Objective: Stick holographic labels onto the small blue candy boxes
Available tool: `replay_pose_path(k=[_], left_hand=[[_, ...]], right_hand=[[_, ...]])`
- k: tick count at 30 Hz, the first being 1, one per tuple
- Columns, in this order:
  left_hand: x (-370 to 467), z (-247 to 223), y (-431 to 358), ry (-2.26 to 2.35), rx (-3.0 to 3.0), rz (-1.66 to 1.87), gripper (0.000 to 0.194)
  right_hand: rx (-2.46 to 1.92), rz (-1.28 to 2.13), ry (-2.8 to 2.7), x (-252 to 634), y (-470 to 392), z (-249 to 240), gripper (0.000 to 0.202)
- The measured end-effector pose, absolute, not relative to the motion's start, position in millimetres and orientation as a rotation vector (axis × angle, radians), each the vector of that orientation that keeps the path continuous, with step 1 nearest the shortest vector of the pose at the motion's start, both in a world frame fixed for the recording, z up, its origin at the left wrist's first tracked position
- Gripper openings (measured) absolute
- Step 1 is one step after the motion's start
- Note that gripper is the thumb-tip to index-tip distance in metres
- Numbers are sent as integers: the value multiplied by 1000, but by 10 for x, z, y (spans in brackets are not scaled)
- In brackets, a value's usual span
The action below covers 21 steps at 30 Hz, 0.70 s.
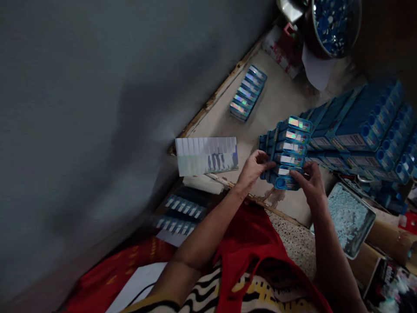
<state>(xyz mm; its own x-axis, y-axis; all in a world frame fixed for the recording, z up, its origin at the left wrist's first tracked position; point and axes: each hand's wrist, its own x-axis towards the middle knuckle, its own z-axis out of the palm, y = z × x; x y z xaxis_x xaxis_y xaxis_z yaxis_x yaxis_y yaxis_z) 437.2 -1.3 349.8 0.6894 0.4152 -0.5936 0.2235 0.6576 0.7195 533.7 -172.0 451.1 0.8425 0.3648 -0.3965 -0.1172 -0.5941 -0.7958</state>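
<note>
Both my hands grip a stack of several small blue boxes (289, 152) with shiny holographic labels, held just above a low beige board (276, 100). My left hand (252, 167) clasps the stack's left side. My right hand (309, 180) holds its near right end, fingers over the lowest box. A second, shorter row of the same blue boxes (248, 92) lies on the board near the wall. A sheet of silver label stickers (206, 154) sits at the board's near left corner.
Many blue boxes (361, 126) are piled at the right. A metal tray of pale blue pellets (350, 219) lies by my right forearm. A bowl of blue caps (335, 24) stands at the back. A grey wall (97, 108) fills the left. More label strips (184, 208) lie below the board.
</note>
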Motion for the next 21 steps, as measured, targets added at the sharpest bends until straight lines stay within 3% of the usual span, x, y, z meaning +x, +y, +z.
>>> replay_pose_path(k=[3, 5, 8, 13, 21], left_hand=[[4754, 3444, 208, 895, 1057, 480, 33], [5130, 3467, 366, 921, 1197, 650, 24], [5671, 3541, 482, 924, 1357, 600, 26], [5971, 3615, 377, 824, 1507, 359, 43], [5845, 3444, 492, 736, 1887, 399, 29]], right_hand=[[-2169, 651, -285, 5426, -1717, 4583, 48], [-2235, 442, -317, 5548, -1633, 4585, 49], [-2239, 231, -458, 5760, -1398, 4483, 61], [-2283, 324, -727, 5933, -1153, 4233, 69], [-2378, 346, -711, 6005, -1164, 4243, 84]])
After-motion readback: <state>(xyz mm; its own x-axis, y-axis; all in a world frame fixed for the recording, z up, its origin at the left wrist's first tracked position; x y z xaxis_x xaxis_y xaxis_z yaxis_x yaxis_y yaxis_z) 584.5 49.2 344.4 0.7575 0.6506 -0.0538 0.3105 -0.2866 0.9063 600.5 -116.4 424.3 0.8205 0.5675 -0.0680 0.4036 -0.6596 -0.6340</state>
